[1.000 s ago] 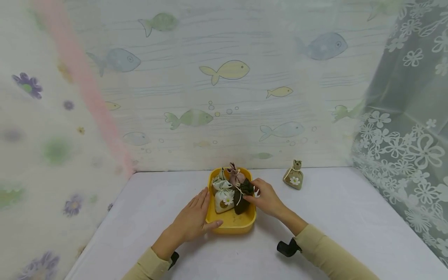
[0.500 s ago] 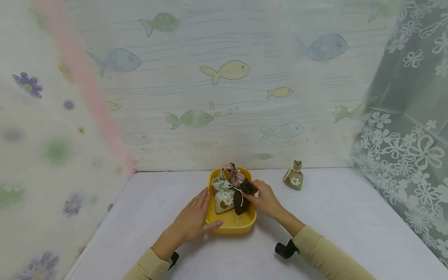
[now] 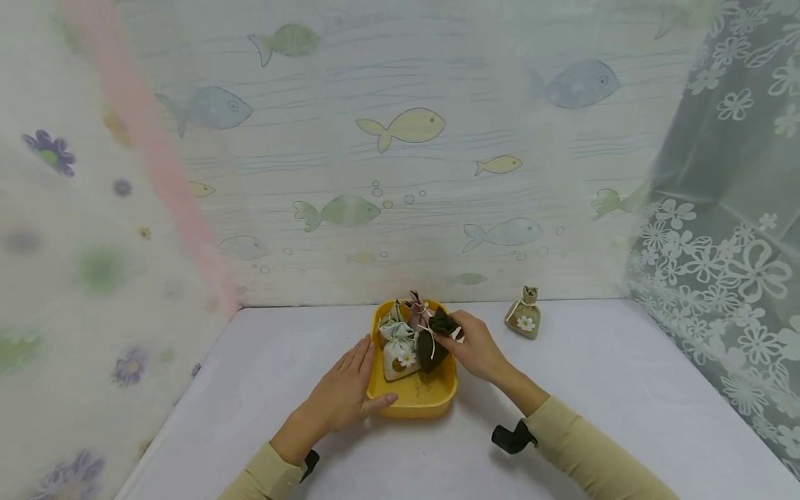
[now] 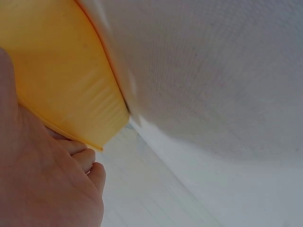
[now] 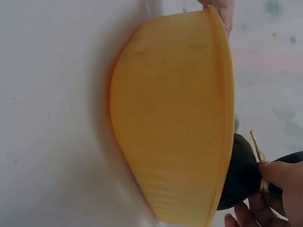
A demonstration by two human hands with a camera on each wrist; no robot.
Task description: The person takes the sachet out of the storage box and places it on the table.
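Observation:
A yellow plastic tub point(image 3: 409, 403) holds several small drawstring pouches. My right hand point(image 3: 480, 347) pinches a dark pouch point(image 3: 431, 351) at its tied neck, over the tub's right side. In the right wrist view, thumb and fingers close on the dark pouch point(image 5: 241, 172) just beyond the rim. My left hand point(image 3: 344, 389) rests along the tub's left side, fingers straight and thumb over the near rim. Its fingers lie against the yellow wall point(image 4: 71, 80) in the left wrist view. Beside the dark pouch sit a cream pouch point(image 3: 397, 364) with a white flower, a pale green pouch point(image 3: 394, 325) and a pinkish-brown pouch point(image 3: 420, 316).
A tan pouch point(image 3: 523, 318) with a white flower stands on the white tabletop point(image 3: 581, 368), right of the tub. A fish-patterned sheet point(image 3: 400, 243) hangs behind the table. Flowered sheets hang at both sides.
My right hand has lifted the dark pouch slightly, up and away from the tub's floor. The left hand, the tub and the other pouches stay where they were.

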